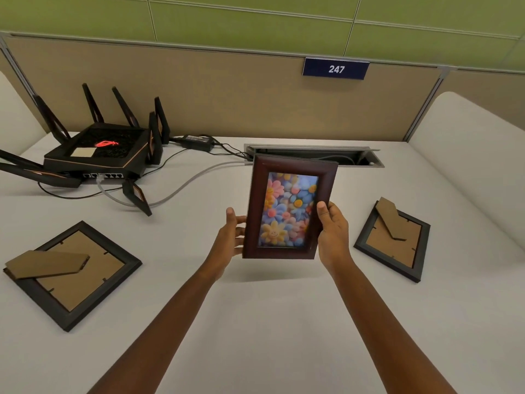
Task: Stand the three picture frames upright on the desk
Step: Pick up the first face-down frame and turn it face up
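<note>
A dark brown picture frame [289,207] with a colourful flower picture faces me, held upright above the middle of the white desk [270,322]. My left hand [231,237] grips its left edge, fingers behind it. My right hand [333,231] grips its right edge, thumb on the front. A black frame [72,275] lies face down at the left, its cardboard stand folded out over the back. A second black frame [393,240] lies face down at the right, stand showing.
A black router [98,150] with several antennas sits at the back left, cables trailing across the desk. A power adapter [197,142] lies behind it. An open cable tray [315,155] is set in the desk's rear. A beige partition with a "247" label [336,69] stands behind.
</note>
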Available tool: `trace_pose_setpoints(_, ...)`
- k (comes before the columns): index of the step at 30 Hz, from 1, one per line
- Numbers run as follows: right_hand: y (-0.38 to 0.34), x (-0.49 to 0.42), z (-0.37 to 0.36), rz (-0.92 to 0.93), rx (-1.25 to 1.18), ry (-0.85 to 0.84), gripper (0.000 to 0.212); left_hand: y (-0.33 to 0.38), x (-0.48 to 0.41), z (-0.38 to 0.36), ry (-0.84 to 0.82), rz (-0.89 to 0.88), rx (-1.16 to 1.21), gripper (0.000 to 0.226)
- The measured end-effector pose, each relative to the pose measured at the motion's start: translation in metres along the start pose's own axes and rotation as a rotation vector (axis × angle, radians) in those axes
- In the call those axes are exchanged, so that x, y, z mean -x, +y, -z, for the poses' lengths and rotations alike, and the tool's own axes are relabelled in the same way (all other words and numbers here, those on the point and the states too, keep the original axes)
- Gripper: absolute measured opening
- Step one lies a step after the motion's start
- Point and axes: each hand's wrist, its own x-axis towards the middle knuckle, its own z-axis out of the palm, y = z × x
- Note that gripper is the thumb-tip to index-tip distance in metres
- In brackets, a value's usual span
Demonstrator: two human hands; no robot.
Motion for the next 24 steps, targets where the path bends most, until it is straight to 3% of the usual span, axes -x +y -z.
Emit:
trace_pose_setpoints(7,0.01,0.006,-0.001,0.002,0.069,-0.091,0.02,-0.001,-0.011,-0.007,-0.049,-0.012,0.144,0.062)
trace_pose_setpoints(13,0.017,-0.007,-0.006,-0.001,0.119,-0.1,0.02,0.002,-0.027,-0.015,-0.052,0.081,0.29,0.067)
trace_pose_setpoints(24,0.029,-0.032,-0.01,-0.018,0.125,-0.088,0.017,0.002,-0.061,-0.019,-0.008,0.134,0.272,0.068)
